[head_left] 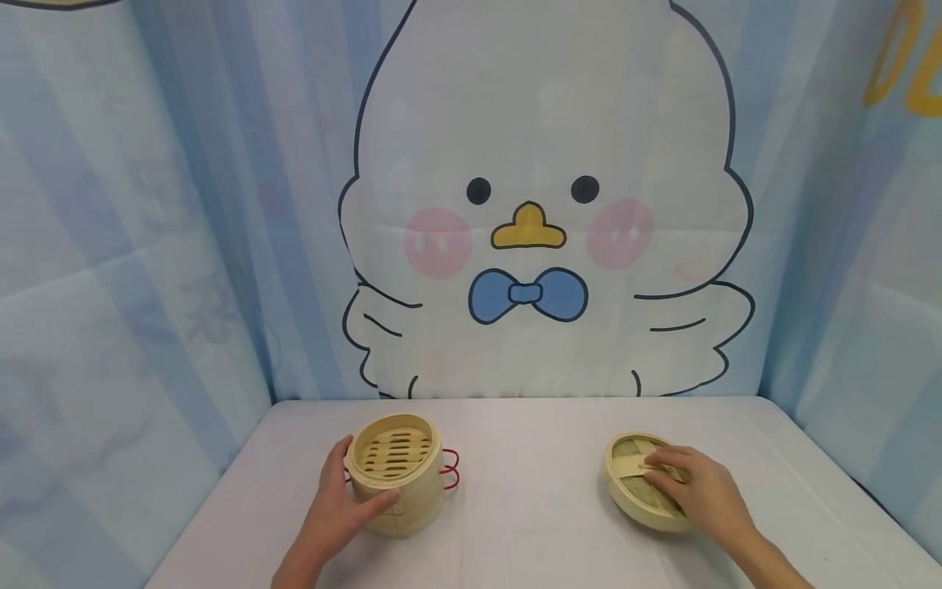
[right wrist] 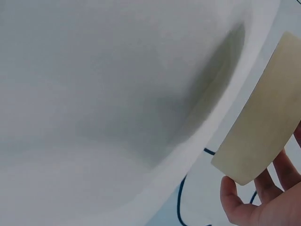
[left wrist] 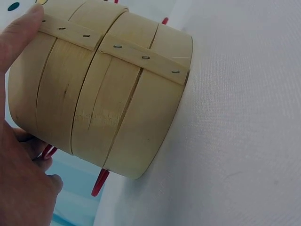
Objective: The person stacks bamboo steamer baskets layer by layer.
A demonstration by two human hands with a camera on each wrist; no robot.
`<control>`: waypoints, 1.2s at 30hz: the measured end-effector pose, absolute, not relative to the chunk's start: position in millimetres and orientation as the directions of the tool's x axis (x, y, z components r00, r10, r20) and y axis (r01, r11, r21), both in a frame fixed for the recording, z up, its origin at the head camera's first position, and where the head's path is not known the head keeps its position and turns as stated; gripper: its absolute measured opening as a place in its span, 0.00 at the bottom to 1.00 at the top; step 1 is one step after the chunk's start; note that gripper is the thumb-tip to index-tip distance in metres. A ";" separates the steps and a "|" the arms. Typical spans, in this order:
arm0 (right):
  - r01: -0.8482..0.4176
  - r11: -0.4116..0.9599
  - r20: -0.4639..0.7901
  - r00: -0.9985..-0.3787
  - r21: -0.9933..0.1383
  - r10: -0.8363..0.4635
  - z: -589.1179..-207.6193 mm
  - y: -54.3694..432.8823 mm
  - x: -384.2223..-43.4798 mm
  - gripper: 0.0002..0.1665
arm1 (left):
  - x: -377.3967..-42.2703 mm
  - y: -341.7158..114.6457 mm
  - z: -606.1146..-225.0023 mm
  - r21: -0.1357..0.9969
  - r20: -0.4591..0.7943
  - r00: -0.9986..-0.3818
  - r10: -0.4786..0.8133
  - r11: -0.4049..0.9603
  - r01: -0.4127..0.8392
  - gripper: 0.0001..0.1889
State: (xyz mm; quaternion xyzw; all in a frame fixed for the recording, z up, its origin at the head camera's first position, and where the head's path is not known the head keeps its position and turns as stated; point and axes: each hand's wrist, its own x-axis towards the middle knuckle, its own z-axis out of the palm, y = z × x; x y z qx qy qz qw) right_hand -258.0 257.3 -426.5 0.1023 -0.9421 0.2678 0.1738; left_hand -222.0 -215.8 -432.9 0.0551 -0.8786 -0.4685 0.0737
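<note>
A bamboo steamer [head_left: 401, 499] of two stacked tiers stands on the table, its slatted floor visible from above. Red loops [head_left: 451, 469] stick out at its sides. My left hand [head_left: 334, 499] holds it from the left, thumb across the front, other fingers partly hidden behind the wall. Stapled seams show on the steamer wall [left wrist: 103, 94] in the left wrist view. Over on the right, the round bamboo lid [head_left: 640, 483] is pinched near its top strap by my right hand [head_left: 702, 491]. The right wrist view shows the lid's side [right wrist: 263, 113] raised off the table, with a shadow below.
The white table [head_left: 530, 491] lies between the steamer and the lid. A curtain [head_left: 530, 343] with a cartoon bird hangs along the table's back edge. More striped blue-and-white cloth [head_left: 110, 286] hangs at both sides.
</note>
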 end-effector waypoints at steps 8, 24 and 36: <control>-0.325 0.801 0.412 -0.905 -0.503 -0.109 -401.1 223.4 -263.0 0.10 | -221.3 -217.1 -432.2 0.836 0.078 -0.983 -0.164 0.549 -0.025 0.65; -0.374 0.716 0.425 -0.897 -0.589 -0.119 -378.6 162.3 -275.4 0.11 | -222.9 -216.7 -433.8 0.840 0.104 -0.982 -0.156 0.542 0.003 0.65; -0.405 0.650 0.419 -0.897 -0.643 -0.144 -375.5 125.5 -278.0 0.10 | -221.3 -216.6 -434.3 0.832 0.104 -0.980 -0.168 0.555 -0.007 0.64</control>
